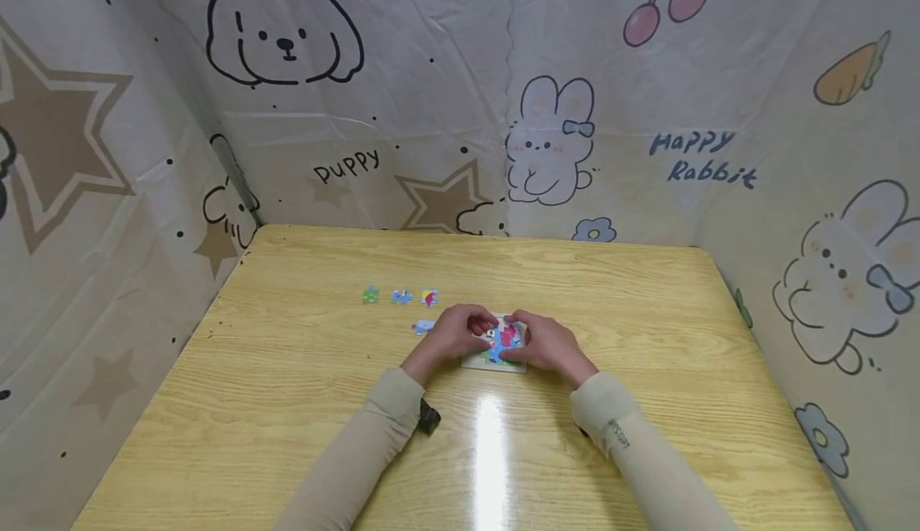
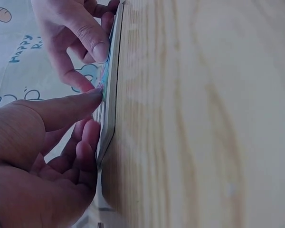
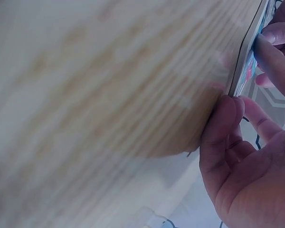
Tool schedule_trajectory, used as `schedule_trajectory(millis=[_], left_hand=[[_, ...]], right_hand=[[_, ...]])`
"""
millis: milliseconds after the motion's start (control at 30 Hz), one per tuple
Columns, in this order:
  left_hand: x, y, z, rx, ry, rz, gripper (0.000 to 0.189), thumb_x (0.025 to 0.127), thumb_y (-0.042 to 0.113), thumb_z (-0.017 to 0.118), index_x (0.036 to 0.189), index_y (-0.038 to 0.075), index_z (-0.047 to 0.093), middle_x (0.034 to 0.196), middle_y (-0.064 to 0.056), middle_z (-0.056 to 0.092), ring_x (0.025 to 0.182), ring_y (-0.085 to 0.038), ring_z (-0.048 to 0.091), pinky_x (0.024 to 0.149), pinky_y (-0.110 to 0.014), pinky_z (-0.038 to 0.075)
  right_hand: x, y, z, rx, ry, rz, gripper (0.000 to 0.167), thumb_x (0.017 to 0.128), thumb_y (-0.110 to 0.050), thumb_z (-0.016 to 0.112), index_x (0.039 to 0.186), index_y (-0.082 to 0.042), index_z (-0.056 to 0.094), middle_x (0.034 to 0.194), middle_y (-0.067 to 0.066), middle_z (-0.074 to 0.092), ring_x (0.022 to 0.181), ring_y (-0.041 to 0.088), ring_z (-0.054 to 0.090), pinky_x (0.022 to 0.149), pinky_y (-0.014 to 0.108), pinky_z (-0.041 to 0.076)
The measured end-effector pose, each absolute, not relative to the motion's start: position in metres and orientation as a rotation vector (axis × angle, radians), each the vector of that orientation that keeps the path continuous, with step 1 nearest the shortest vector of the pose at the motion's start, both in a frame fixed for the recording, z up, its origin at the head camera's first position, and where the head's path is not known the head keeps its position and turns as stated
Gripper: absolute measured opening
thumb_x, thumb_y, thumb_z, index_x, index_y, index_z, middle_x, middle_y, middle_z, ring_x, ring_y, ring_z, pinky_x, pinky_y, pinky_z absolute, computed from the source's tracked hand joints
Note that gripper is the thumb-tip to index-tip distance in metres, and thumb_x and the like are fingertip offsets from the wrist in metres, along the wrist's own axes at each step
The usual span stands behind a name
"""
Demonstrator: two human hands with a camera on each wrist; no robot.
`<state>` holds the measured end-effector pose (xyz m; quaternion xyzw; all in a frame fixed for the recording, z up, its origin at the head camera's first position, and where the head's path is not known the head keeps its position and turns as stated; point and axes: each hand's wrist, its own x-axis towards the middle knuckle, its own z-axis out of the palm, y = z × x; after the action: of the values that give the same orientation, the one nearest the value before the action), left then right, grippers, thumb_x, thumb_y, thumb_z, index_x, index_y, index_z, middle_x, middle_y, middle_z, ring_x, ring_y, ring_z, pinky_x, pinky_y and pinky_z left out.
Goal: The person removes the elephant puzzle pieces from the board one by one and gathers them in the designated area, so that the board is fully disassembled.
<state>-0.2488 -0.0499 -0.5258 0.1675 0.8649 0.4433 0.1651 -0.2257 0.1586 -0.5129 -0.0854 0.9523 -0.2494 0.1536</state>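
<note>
A small jigsaw puzzle (image 1: 508,338) with a colourful picture sits in a pale, thin board (image 1: 494,368) near the middle of the table. My left hand (image 1: 456,333) is at its left side, thumb on the picture and curled fingers against the edge, as the left wrist view shows on the board (image 2: 111,90). From the right, my right hand (image 1: 548,342) holds the board, its thumb over the picture and its fingers at the side. In the right wrist view, fingertips meet the board's corner (image 3: 236,80). Whether a single piece is under the thumbs is hidden.
Left of the board lie loose jigsaw pieces: a green one (image 1: 370,295), a blue-and-white one (image 1: 401,297), a red-and-yellow one (image 1: 429,298) and, closer to my left hand, another piece (image 1: 422,327). Printed curtains (image 1: 431,116) rise behind the wooden table (image 1: 287,403).
</note>
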Motion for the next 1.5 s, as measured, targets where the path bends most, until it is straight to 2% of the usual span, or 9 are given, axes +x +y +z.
schedule_trajectory(millis=[300,500,767,967,1167,1500], left_hand=[[-0.254,-0.051,-0.526,0.502,2.377,1.334,0.035,0.085,-0.001,0.082,0.118,0.007,0.074,0.106,-0.007,0.07,0.092,-0.015,0.071,0.084,-0.029,0.06],[-0.256,-0.051,-0.526,0.506,2.363,1.322,0.035,0.084,-0.002,0.083,0.116,0.008,0.075,0.105,-0.006,0.07,0.089,-0.014,0.071,0.082,-0.029,0.06],[-0.254,-0.053,-0.527,0.519,2.378,1.352,0.032,0.086,0.002,0.083,0.117,0.009,0.075,0.109,-0.008,0.07,0.096,-0.018,0.073,0.085,-0.031,0.061],[-0.253,-0.064,-0.524,0.527,2.348,1.425,0.035,0.087,0.001,0.082,0.12,0.007,0.074,0.116,-0.011,0.069,0.101,-0.021,0.074,0.089,-0.032,0.06],[-0.255,-0.078,-0.526,0.521,2.315,1.525,0.034,0.088,-0.002,0.079,0.122,0.004,0.073,0.123,-0.013,0.072,0.099,-0.02,0.075,0.088,-0.03,0.06],[-0.251,-0.103,-0.523,0.503,2.326,1.579,0.035,0.088,-0.003,0.078,0.122,0.0,0.072,0.124,-0.015,0.071,0.099,-0.022,0.074,0.085,-0.028,0.06]], right_hand=[[-0.227,0.16,-0.512,-0.263,2.732,-0.705,0.067,0.084,-0.046,0.085,0.142,-0.022,0.06,0.085,0.004,0.058,0.074,0.02,0.051,0.062,0.031,0.036],[-0.228,0.16,-0.513,-0.274,2.73,-0.715,0.067,0.084,-0.045,0.085,0.142,-0.022,0.06,0.084,0.003,0.058,0.074,0.019,0.051,0.062,0.031,0.036],[-0.228,0.158,-0.513,-0.26,2.719,-0.721,0.068,0.084,-0.046,0.085,0.143,-0.023,0.06,0.086,0.004,0.058,0.076,0.02,0.052,0.064,0.032,0.037],[-0.229,0.159,-0.514,-0.266,2.724,-0.71,0.068,0.083,-0.047,0.086,0.142,-0.023,0.061,0.085,0.003,0.058,0.075,0.02,0.051,0.063,0.032,0.037],[-0.229,0.16,-0.514,-0.274,2.725,-0.69,0.068,0.083,-0.047,0.085,0.142,-0.023,0.061,0.084,0.003,0.058,0.073,0.019,0.051,0.062,0.032,0.036],[-0.229,0.16,-0.514,-0.257,2.712,-0.697,0.068,0.083,-0.047,0.086,0.142,-0.023,0.061,0.086,0.003,0.058,0.076,0.02,0.051,0.064,0.032,0.036]])
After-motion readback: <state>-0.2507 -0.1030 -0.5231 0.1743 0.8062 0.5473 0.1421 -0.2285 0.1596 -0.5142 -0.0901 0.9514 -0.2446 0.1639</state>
